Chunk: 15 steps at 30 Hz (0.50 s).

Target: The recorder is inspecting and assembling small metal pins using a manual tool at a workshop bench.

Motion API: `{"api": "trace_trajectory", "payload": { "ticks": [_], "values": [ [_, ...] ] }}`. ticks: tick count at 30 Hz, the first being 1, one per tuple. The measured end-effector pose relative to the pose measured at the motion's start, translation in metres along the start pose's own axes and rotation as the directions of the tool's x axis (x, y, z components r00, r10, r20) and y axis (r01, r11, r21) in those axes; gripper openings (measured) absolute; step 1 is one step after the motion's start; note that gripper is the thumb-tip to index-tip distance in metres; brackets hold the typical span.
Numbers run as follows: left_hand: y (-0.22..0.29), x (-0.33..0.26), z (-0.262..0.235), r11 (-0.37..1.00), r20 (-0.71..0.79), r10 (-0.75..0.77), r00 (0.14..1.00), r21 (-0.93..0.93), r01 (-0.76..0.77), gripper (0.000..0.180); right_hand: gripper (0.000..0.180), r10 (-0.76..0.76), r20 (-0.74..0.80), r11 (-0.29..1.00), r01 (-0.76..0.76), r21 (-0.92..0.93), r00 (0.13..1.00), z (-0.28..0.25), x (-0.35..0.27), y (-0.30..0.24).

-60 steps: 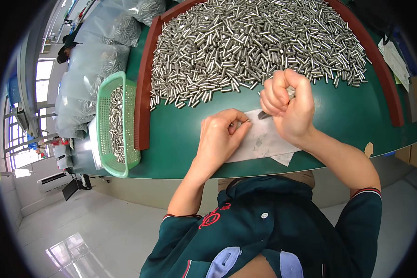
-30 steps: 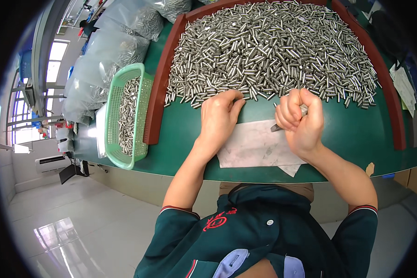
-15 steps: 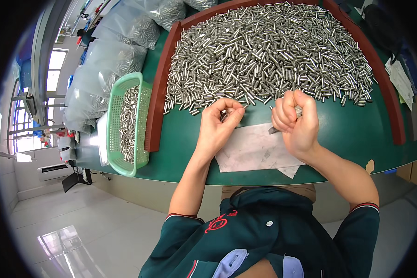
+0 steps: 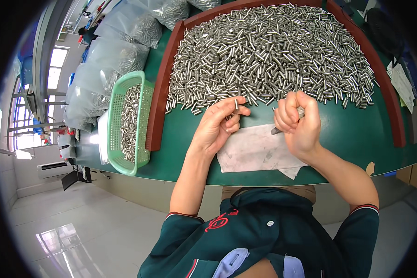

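Observation:
My left hand [image 4: 212,129] holds a small shiny metal pin [image 4: 236,105] upright between thumb and fingers, at the near edge of a large pile of pins [image 4: 273,55]. The other left fingers curl inward; whatever lies behind them is mostly hidden. My right hand [image 4: 303,125] is closed in a fist, its thumb side up. From under that fist a dark grey tip [image 4: 275,131] sticks out, and something pale shows between the fingers; its kind is hidden. A stained whitish cloth or paper sheet [image 4: 257,150] lies on the table between and below both hands.
A dark red raised border [image 4: 160,99] surrounds the pile on three sides. Left of it stands a light green basket [image 4: 146,116] with pins inside. Clear bags [image 4: 90,69] of pins line the table's far left. The green tabletop [image 4: 185,160] curves at its near edge.
My left hand has turned its fingertips upward, bringing the pin upright into view between them. My right hand stays closed in nearly the same place.

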<state>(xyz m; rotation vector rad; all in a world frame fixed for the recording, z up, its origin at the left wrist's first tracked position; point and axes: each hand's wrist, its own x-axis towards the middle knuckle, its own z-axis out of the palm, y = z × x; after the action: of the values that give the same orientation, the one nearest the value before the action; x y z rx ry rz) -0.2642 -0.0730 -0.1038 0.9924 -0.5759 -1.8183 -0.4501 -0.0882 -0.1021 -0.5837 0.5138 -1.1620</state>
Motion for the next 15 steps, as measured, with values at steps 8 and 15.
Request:
{"api": "trace_trajectory", "payload": {
  "ticks": [8,15],
  "values": [
    [-0.007,0.005,0.014,0.476,-0.068,0.444,0.893,0.862,-0.171,0.019,0.033,0.009,0.013,1.0,-0.009,-0.001,1.0,0.001,0.0,0.0],
    [-0.01,0.012,0.022,-0.08,0.139,0.619,0.773,0.99,-0.114,0.016,0.032,0.008,0.007,1.0,-0.008,-0.008,1.0,-0.001,0.0,-0.002]
  ]
}}
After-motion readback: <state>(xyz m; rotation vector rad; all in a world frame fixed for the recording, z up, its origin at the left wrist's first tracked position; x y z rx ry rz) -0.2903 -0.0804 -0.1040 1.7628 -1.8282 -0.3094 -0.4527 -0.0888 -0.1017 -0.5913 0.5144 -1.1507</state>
